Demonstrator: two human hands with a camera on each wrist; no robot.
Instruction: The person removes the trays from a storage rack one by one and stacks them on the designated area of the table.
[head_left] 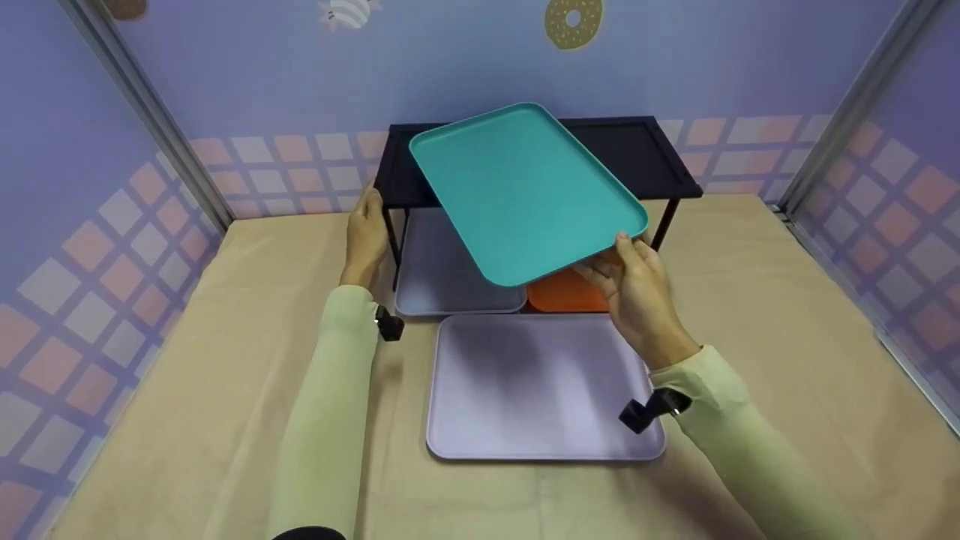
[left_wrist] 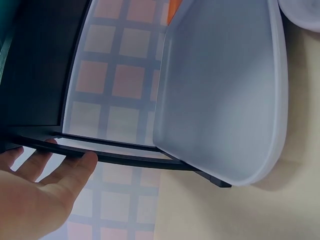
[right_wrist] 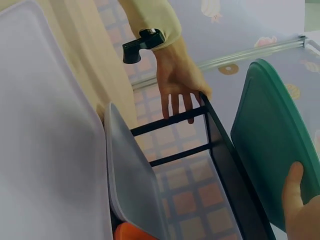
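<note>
Above the black rack, I hold the teal tray tilted, its far corner raised over the rack's top and its near corner low toward me. My right hand grips that near corner, thumb curled over the rim and fingers underneath. In the right wrist view the thumb lies on the tray's edge, and the tray stands just beside the rack's top, slightly apart from it.

My left hand rests against the rack's left end with fingers straight and relaxed; the left wrist view shows the fingertips touching the thin black side bar, closed around nothing.

Under the rack a lavender tray fills the left part of the space, and an orange tray lies just beside it on the right, half hidden by my hand. Nearer to me, a second lavender tray lies flat on the tan surface, its far edge close to the other two. Open surface runs to both sides of the rack, out to the patterned walls.
</note>
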